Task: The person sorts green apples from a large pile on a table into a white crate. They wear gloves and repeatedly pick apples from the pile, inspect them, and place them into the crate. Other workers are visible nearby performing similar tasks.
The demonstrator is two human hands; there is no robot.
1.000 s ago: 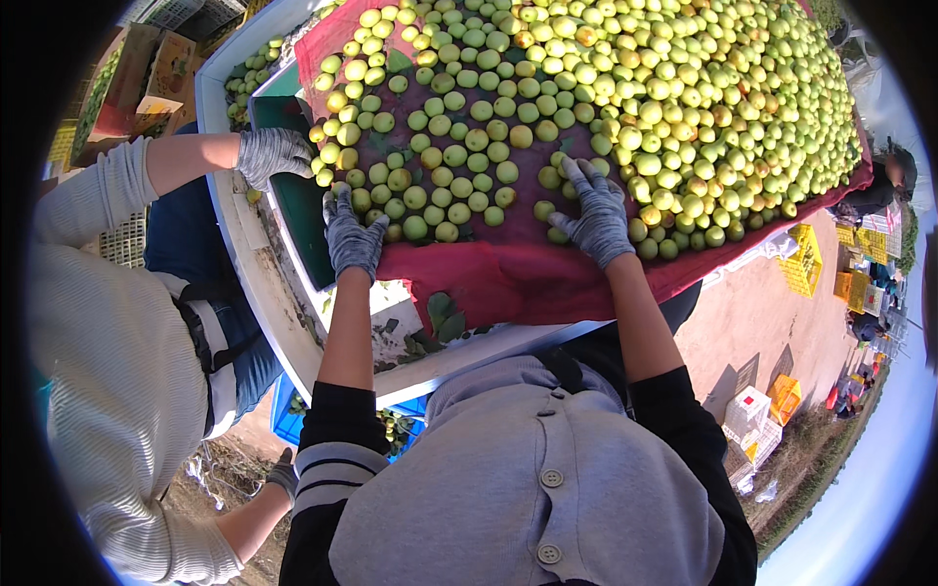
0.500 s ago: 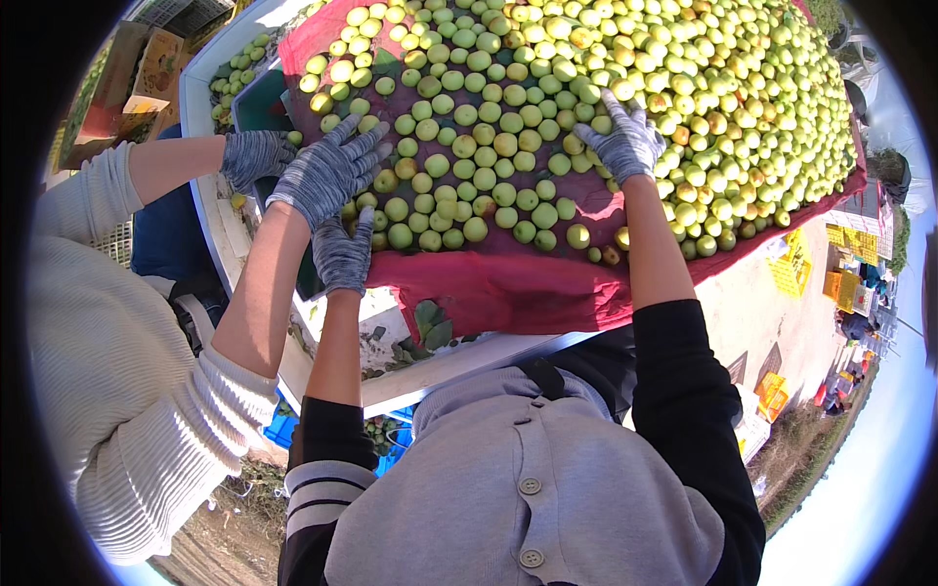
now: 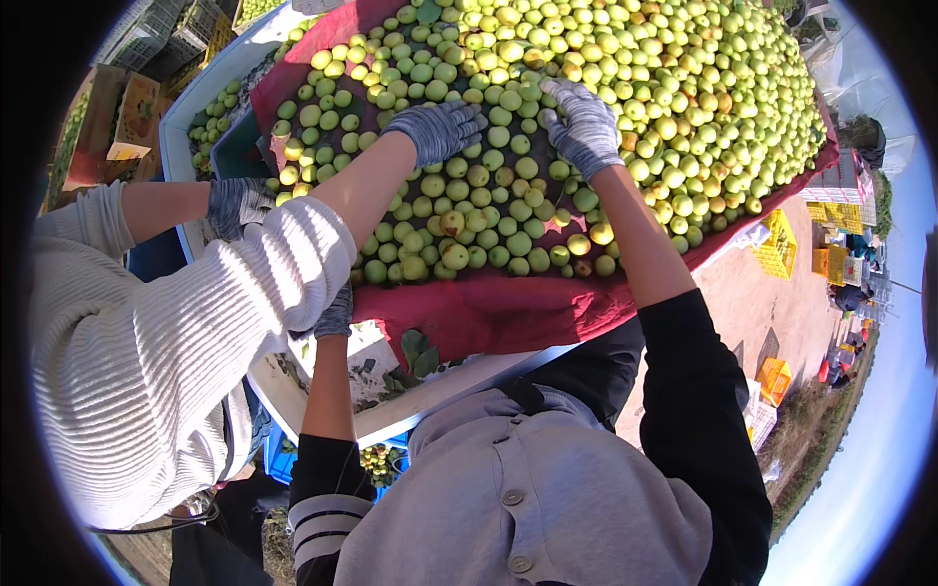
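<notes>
A large heap of small round yellow-green fruits (image 3: 674,98), like jujubes, lies over a red cloth (image 3: 489,303). My right hand (image 3: 586,132), in a grey knit glove, rests on the fruits at the heap's left slope. Its fingers reach forward, apart, with no fruit gripped. By the cloth's near left edge is my left hand (image 3: 335,314), gloved too; a co-worker's sleeve covers its fingers. The co-worker's gloved right hand (image 3: 435,132) lies on the fruits between my hands, and their left hand (image 3: 237,205) is at the table's left side.
A pale-rimmed table (image 3: 410,410) with scattered leaves holds the cloth. At its left are a green bin (image 3: 234,146) and cardboard boxes (image 3: 137,117). Blue crates (image 3: 278,454) stand below. Yellow crates (image 3: 777,244) are on the ground at the right. The co-worker's white sleeve (image 3: 215,303) crosses at left.
The co-worker's right arm has reached forward and right across the fruits, now covering my left hand's fingers. My right hand has shifted slightly left and forward. Fruits near the cloth's front edge have gathered closer.
</notes>
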